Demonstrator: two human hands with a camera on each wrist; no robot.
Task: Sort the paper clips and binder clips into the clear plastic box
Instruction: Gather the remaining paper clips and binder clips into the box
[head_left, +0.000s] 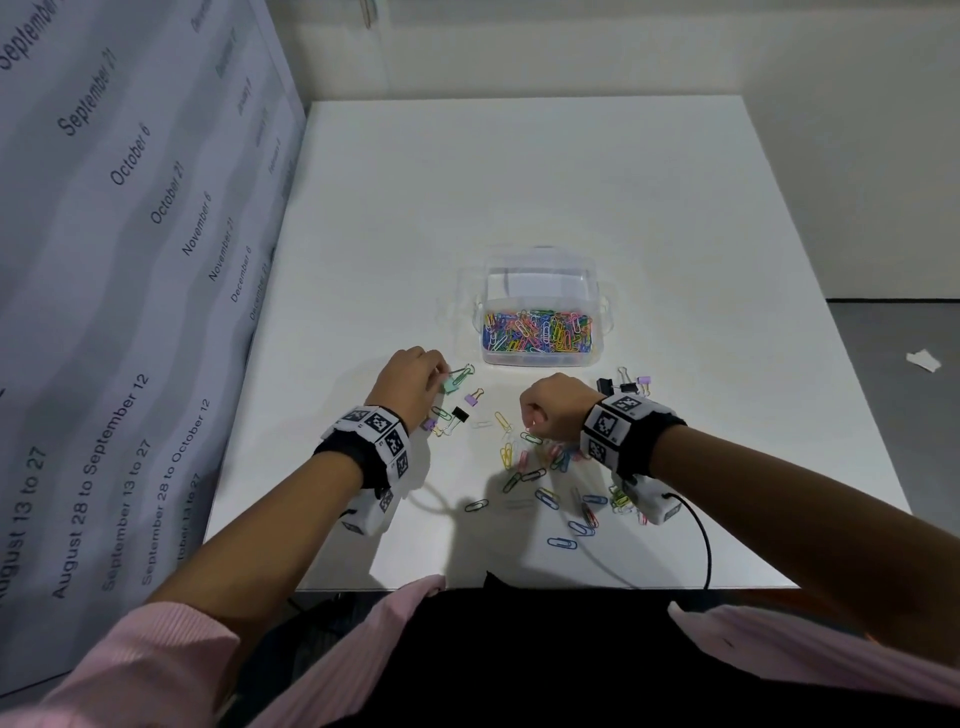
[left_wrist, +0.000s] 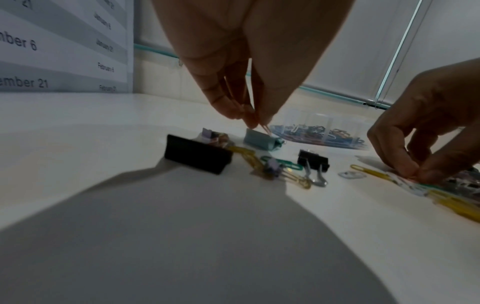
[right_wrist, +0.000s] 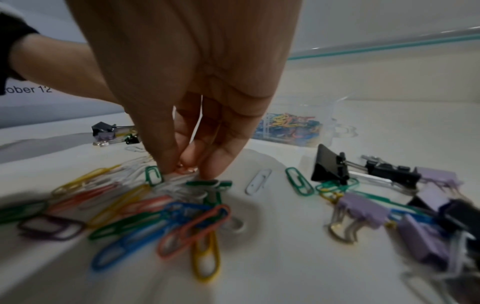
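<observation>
Teal plastic sits under our left hand (head_left: 410, 376): its fingertips (left_wrist: 255, 120) are drawn together on the wire handle of a teal binder clip (left_wrist: 262, 140) that rests on the table (head_left: 519, 182). If we lift by that thin wire alone, the clip may swing or slip out of the pinch. Our right hand (head_left: 553, 405) is curled down over the loose paper clips (right_wrist: 155, 205), thumb and fingertips (right_wrist: 215, 164) closed on a pale clip in the pile; we cannot tell whether it is one clip or several.

That pile is tangled, so a lift here could drag linked neighbours along and drop them short of the clear plastic box (head_left: 540, 312), or flick them toward the near table edge, where stray clips already lie.

Beside the left hand lie a black binder clip (left_wrist: 197, 154), a smaller black one (left_wrist: 313, 160) and a lilac one (left_wrist: 271, 167), mixed with yellow and green paper clips. Another cluster of binder clips (right_wrist: 389, 185) sits beyond the right wrist.

The box stands just past both hands, its near compartment full of coloured paper clips and its far compartment looking empty. Sorting could fail if the teal clip lands in the near side, and overfilling may spill clips.
</observation>
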